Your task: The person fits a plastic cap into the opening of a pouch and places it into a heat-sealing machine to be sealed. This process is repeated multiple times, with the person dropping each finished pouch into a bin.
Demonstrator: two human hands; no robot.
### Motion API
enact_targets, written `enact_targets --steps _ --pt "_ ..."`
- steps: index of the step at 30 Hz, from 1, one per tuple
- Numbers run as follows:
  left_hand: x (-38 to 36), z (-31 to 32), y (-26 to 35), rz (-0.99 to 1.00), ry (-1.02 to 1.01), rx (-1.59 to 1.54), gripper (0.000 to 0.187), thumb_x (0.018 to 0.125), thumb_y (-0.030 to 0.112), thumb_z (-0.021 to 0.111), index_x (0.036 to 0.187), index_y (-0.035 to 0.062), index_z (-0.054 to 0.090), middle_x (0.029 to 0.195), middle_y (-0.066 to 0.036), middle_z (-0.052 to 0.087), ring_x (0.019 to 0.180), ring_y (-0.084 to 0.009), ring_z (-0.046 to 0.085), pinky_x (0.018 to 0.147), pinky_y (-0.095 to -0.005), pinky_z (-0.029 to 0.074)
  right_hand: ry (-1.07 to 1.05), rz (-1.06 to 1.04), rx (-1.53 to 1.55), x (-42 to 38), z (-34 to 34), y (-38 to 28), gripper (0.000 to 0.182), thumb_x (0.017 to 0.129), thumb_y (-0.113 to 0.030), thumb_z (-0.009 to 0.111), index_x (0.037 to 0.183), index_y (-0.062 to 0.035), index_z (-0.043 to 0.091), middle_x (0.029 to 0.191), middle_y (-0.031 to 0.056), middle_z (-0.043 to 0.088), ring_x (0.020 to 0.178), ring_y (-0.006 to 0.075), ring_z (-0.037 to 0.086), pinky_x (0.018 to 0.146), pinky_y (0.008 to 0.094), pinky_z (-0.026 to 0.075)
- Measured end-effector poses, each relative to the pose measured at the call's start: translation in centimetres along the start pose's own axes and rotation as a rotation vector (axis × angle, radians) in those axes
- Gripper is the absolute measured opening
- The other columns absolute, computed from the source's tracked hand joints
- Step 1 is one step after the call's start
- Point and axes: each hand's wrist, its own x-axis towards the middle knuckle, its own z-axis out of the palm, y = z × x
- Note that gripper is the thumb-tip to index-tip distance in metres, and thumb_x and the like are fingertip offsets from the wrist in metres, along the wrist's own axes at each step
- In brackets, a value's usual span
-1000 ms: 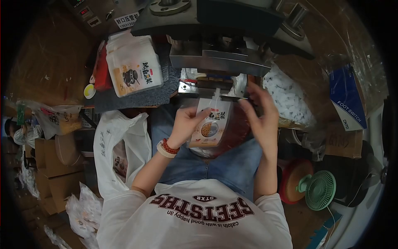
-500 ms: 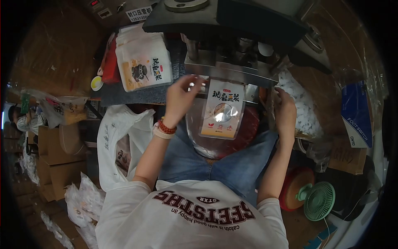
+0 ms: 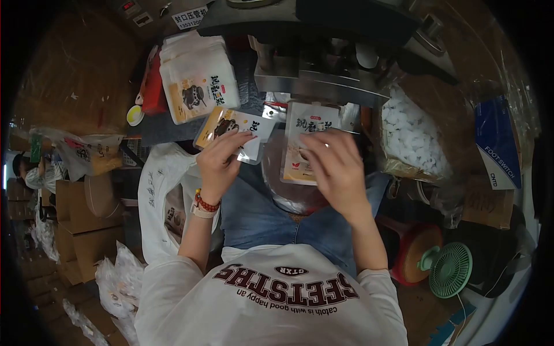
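My left hand (image 3: 222, 153) is closed on a printed pouch (image 3: 249, 149), its fingers across the front and its yellow end towards the stack. A second printed pouch (image 3: 292, 164) hangs below the metal edge of the press machine (image 3: 323, 85), over a dark red round surface (image 3: 277, 179). In front of that pouch is my right hand (image 3: 340, 173), its fingers curled together and slightly blurred. What lies between those fingertips, if anything, is hidden. A stack of similar pouches (image 3: 199, 86) rests on the dark work surface at the left.
At the right lies a clear bag of small white plastic parts (image 3: 410, 132), with a blue foot switch box (image 3: 497, 144) beyond it. A white bag (image 3: 153, 202) hangs open by my left leg. A green fan (image 3: 450, 270) stands low at the right.
My left hand has come down and back, now with a pouch in it. My right hand has moved left from beside the bag of white parts to the pouch at the machine.
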Motion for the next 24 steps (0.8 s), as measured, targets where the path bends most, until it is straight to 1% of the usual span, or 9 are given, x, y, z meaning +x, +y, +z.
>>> enact_targets --steps 5,7,9,11,12,15,17,19,24 --pt "1.0 -0.8 3.8 0.132 -0.042 -0.048 0.041 0.063 -0.009 0.057 0.099 0.0058 0.069 0.101 -0.006 0.071 0.099 -0.0262 0.067 0.078 -0.0319 0.055 -0.173 -0.122 0.164 0.1 0.5 0.2 0.039 0.075 -0.002 0.065 0.113 -0.0008 0.06 0.106 0.0116 0.06 0.099 0.0288 0.056 0.083 0.0393 0.048" --pt "1.0 -0.9 4.1 0.09 -0.153 -0.389 0.04 0.063 -0.008 0.058 0.099 0.0048 0.07 0.1 -0.008 0.071 0.094 -0.0273 0.068 0.073 -0.031 0.056 -0.199 -0.065 0.291 0.6 -1.1 0.5 0.04 0.074 -0.003 0.068 0.114 -0.0013 0.061 0.106 0.0116 0.061 0.096 0.0277 0.058 0.083 0.0369 0.048" --pt "1.1 0.7 4.5 0.063 -0.141 -0.459 0.028 0.072 -0.005 0.063 0.099 0.0019 0.07 0.092 -0.01 0.071 0.08 -0.0195 0.07 0.067 -0.0274 0.055 -0.223 0.002 0.417 0.5 -1.3 0.8 0.041 0.074 -0.004 0.071 0.114 -0.0017 0.061 0.107 0.0115 0.062 0.094 0.0267 0.06 0.082 0.0345 0.049" --pt "0.8 3.1 3.9 -0.368 -0.52 -0.595 0.016 0.084 0.005 0.066 0.098 -0.0017 0.07 0.084 -0.008 0.072 0.07 -0.0095 0.067 0.063 -0.0227 0.053 -0.051 0.224 0.21 0.2 -0.5 1.4 0.036 0.077 -0.006 0.072 0.112 -0.0013 0.063 0.105 0.0121 0.064 0.089 0.0252 0.061 0.08 0.0324 0.049" --pt "0.9 4.4 3.9 -0.366 -0.516 -0.597 0.016 0.084 0.005 0.066 0.098 -0.0017 0.07 0.084 -0.008 0.072 0.07 -0.0095 0.067 0.063 -0.0227 0.053 -0.052 0.22 0.208 0.1 -1.0 1.6 0.036 0.077 -0.006 0.072 0.112 -0.0013 0.063 0.105 0.0121 0.064 0.089 0.0252 0.061 0.08 0.0324 0.049" --pt "2.5 7.1 4.7 -0.853 -0.361 -1.137 0.022 0.09 0.015 0.066 0.092 -0.0063 0.069 0.082 -0.006 0.07 0.069 -0.0084 0.064 0.063 -0.0216 0.052 0.137 0.428 0.042 -0.2 -4.6 3.4 0.032 0.081 -0.008 0.067 0.112 -0.0023 0.062 0.105 0.0148 0.063 0.094 0.0322 0.06 0.082 0.0378 0.048" --pt "4.2 7.8 4.7 -0.887 -0.316 -1.255 0.021 0.089 0.014 0.066 0.093 -0.0066 0.069 0.084 -0.007 0.07 0.071 -0.0095 0.065 0.063 -0.0222 0.052 0.162 0.505 -0.01 -0.7 -6.4 5.0 0.029 0.083 -0.009 0.066 0.111 -0.0028 0.062 0.104 0.0148 0.063 0.094 0.0327 0.06 0.082 0.039 0.048" --pt "5.4 8.2 4.1 -0.968 -0.309 -1.369 0.023 0.089 0.014 0.066 0.098 -0.0067 0.067 0.09 -0.011 0.07 0.075 -0.0125 0.067 0.067 -0.0239 0.054 0.117 0.548 -0.455 -0.7 -6.9 7.2 0.022 0.084 -0.01 0.063 0.105 -0.0031 0.064 0.102 0.0142 0.063 0.092 0.0337 0.059 0.08 0.0408 0.048" --pt "6.0 9.3 3.3 -0.952 -0.32 -1.355 0.028 0.089 0.016 0.066 0.101 -0.0088 0.064 0.096 -0.012 0.069 0.081 -0.0135 0.067 0.071 -0.0245 0.053 -0.059 0.55 -0.57 -2.4 -5.3 11.8 0.018 0.082 -0.007 0.061 0.099 -0.0025 0.065 0.097 0.0147 0.062 0.09 0.0346 0.059 0.077 0.0423 0.048"
